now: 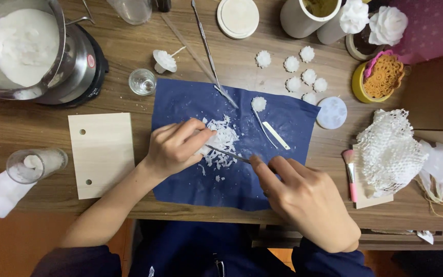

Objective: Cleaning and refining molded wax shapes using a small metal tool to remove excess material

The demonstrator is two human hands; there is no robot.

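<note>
Here, the scene as it stands on your table:

Left hand: your left hand (178, 146) is curled, with the fingers closed around a small white wax piece (204, 149); most of the piece is hidden under your fingers.

Right hand: your right hand (303, 197) pinches the handle of a thin metal tool (226, 154) between thumb and forefinger. The grip is narrow and tight on the tool.

Tool tip: the point of the tool reaches to the wax piece in your left hand and seems to touch it; the exact contact I cannot tell.

Wax shavings: a heap of white wax shavings (224, 138) lies just beside your left fingers and under the tool.

Blue paper: a dark blue sheet (190, 179) lies below both hands and carries the shavings.

Beyond the grip: a small white wax flower (258, 104) and a flat white stick (276, 135) lie on the sheet, a little past the tool.

Left of your left hand: a pale wooden board (101, 154) with two holes, near your wrist.

Far from the grip: more white wax flowers (298, 72) lie in a group on the wooden table (129, 51), well apart, and a metal pot with white wax (24, 46) stands at the far left.
</note>
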